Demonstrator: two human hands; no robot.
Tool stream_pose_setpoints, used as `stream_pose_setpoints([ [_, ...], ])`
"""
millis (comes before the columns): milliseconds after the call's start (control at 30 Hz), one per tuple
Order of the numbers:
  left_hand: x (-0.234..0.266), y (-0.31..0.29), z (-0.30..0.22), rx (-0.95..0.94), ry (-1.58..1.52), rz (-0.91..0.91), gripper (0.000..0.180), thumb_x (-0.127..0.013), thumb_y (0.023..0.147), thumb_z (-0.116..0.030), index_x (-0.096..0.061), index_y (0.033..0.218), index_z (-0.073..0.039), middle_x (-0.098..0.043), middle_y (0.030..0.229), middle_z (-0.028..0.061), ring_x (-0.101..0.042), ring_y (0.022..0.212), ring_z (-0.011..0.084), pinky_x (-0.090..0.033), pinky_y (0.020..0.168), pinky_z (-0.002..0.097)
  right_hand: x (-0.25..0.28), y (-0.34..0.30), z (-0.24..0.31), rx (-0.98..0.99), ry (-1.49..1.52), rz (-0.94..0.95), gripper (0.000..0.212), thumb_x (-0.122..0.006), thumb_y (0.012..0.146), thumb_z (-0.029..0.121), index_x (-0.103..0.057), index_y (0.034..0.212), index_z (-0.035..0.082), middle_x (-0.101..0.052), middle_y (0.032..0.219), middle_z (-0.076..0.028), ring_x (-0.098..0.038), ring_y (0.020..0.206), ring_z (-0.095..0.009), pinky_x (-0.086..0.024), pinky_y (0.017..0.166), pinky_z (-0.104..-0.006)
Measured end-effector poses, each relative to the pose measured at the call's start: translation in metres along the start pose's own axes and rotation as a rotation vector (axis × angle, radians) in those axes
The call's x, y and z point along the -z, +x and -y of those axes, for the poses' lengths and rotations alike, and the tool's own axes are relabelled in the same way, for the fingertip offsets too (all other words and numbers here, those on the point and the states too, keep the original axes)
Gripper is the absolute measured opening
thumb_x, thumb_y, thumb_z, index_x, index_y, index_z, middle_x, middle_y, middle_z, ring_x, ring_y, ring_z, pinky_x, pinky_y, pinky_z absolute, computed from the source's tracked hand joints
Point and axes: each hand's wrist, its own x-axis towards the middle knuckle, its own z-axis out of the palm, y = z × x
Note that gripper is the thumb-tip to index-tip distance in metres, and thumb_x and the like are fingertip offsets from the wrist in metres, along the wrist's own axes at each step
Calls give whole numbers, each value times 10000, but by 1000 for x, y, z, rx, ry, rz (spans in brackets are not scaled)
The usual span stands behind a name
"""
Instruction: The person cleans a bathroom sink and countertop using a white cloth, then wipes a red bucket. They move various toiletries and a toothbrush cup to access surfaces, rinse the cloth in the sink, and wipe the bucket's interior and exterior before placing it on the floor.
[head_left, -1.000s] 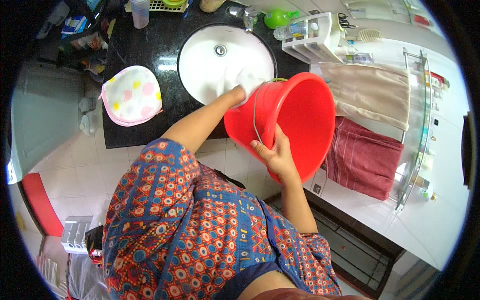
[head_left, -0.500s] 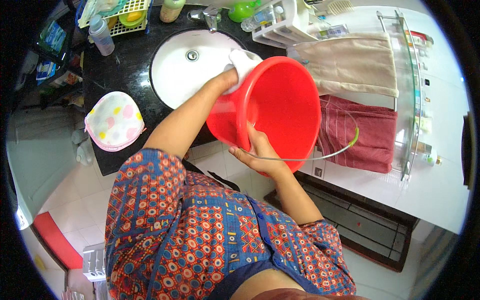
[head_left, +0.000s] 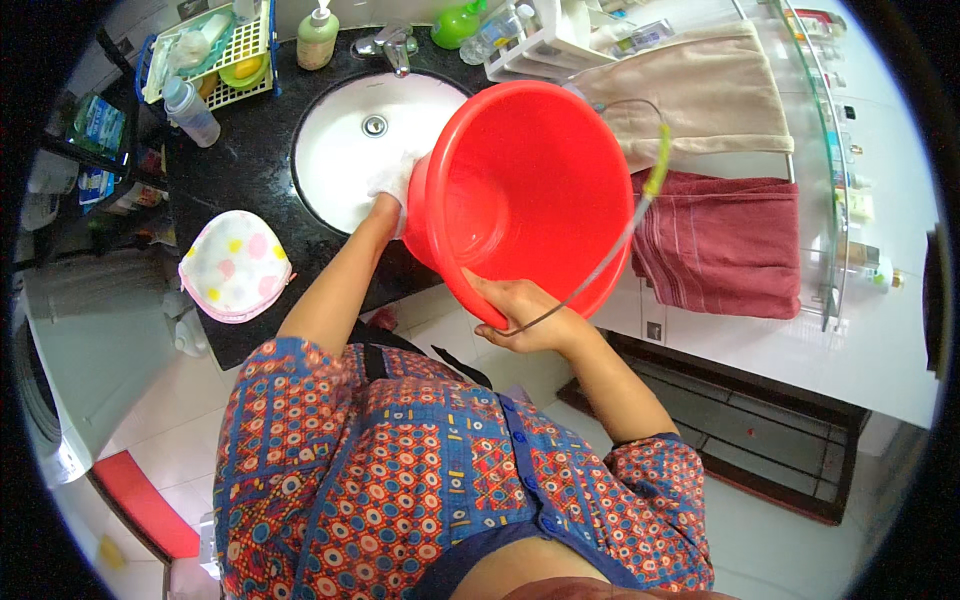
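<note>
A red plastic bucket (head_left: 540, 180) is tilted on its side, its mouth facing right and up toward me and nothing seen inside. My right hand (head_left: 525, 315) grips its near rim, thumb and fingers on either side of the wall. My left hand (head_left: 386, 212) presses a white cloth (head_left: 396, 178) against the bucket's outer left side; the cloth covers most of its fingers. The thin wire handle (head_left: 600, 268), with a yellow-green grip (head_left: 656, 165), swings out past the mouth on the right. Behind the bucket, the white sink (head_left: 345, 150) is partly hidden.
A black counter (head_left: 240, 165) surrounds the sink, with a tap (head_left: 398, 50) at the back. On it are a soap bottle (head_left: 317, 38), a plastic bottle (head_left: 190, 112), a rack (head_left: 240, 60) and a spotted pouch (head_left: 237, 265). Towels (head_left: 720, 245) hang at the right below a glass shelf (head_left: 832, 180).
The bucket has turned so its mouth faces me more, and its handle has swung upward. My left hand and the cloth have moved left and nearer along the bucket's outside.
</note>
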Motion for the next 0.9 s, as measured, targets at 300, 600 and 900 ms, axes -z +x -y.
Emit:
stream_pose_setpoints([
  [300,-83,-61,-53,-448,160,179,405,-539,929,-306,-539,1229,-34,-606,1121,64,-578,989,141,-483,864,303,18,-10,-3,22,-115,42,815,-688,674,167,-340,1391,-2,-604,931,-270,-600,867,-404,-476,775,-453],
  [600,-115,-61,-73,-837,1098,-131,332,-471,957,-278,-565,1072,18,-624,911,137,-568,809,202,-460,731,344,7,35,39,185,-30,-587,572,-716,748,171,-481,1234,-17,-607,1014,-195,-589,952,-363,-458,871,-401],
  [900,-109,-63,-72,-728,722,-78,323,-490,977,-297,-624,1041,-11,-535,736,-35,-455,623,42,-378,539,230,2,-49,19,-56,579,-1241,353,-560,841,-15,-465,1180,22,-577,1144,-138,-576,1015,-182,-484,853,-298],
])
